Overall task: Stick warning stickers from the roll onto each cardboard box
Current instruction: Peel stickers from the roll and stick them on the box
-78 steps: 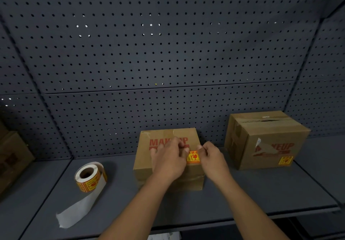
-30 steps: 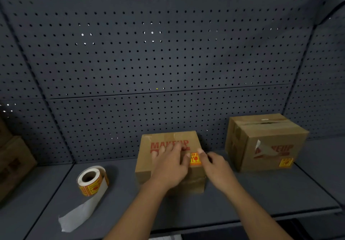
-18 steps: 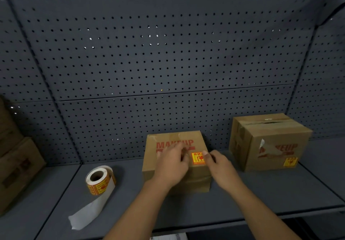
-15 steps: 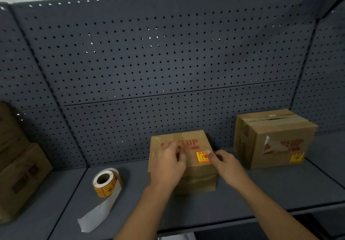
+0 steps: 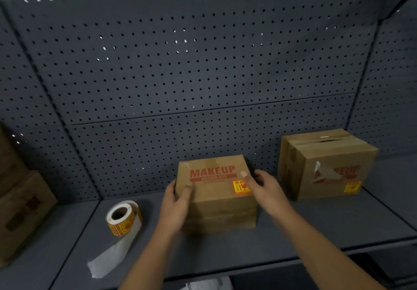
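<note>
Head view of a grey shelf [image 5: 316, 224] backed by a perforated panel [image 5: 203, 75]. The centre box [image 5: 216, 199], printed MAKEUP, stands mid-shelf with its far face close to the panel and its near lower edge set back from the shelf's front lip. A yellow-and-red warning sticker [image 5: 241, 187] lies flat at the right of its front face, below the print. Bare shelf separates this box from the right box [image 5: 327, 165], which is well apart and carries its own sticker [image 5: 352, 187] and a half-peeled white label [image 5: 325, 174]. To the left, the sticker roll [image 5: 123, 218] stands on edge near the centre box but apart from it. Its white backing strip [image 5: 110, 258] trails toward the front lip. Further cardboard boxes [image 5: 22, 206] fill the far-left bay.

The left hand [image 5: 174, 208] grips the centre box's left edge, thumb on the front face and fingers wrapped round the side. The right hand [image 5: 266, 189] grips the right edge, thumb at the upper front corner just above the sticker and fingers spread behind the side face.
</note>
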A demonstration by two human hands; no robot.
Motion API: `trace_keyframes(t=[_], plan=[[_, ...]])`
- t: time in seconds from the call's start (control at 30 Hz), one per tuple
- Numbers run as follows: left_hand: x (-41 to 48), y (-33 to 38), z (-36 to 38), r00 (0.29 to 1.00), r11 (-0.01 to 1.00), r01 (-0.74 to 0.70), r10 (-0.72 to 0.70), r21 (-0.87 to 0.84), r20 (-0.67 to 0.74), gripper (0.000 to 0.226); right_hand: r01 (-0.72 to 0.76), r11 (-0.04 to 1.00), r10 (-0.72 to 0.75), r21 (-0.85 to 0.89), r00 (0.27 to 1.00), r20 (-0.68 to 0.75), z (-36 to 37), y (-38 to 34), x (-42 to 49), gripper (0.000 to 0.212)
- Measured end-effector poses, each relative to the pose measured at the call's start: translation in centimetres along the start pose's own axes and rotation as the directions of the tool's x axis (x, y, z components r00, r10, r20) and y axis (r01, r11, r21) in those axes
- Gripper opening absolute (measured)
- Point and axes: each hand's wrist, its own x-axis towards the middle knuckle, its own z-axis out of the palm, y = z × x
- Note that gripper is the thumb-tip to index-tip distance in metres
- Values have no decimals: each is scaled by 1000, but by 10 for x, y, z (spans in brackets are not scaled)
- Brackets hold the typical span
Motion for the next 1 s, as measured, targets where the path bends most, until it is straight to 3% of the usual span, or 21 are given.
trace_keyframes(t=[0.07,0.13,0.2,0.63,1.0], plan=[[-2,-2,4,1000,1000,-4,4,-23,2,58,-51,992,46,118,998,44,5,-1,-4,81],[-5,-3,7,1000,999,-22,22,-27,9,56,-44,984,28,174,995,95,11,1,-9,40],[-6,-1,8,999,999,-28,28,-19,19,57,-40,976,23,213,996,84,16,3,-13,21],[-3,-6,2,991,995,-100,98,24,92,61,-106,927,75,360,992,97,20,-3,-28,20],[-2,-2,-14,977,967,-170,140,190,162,79,-29,976,12,214,997,80,13,-5,-32,21]])
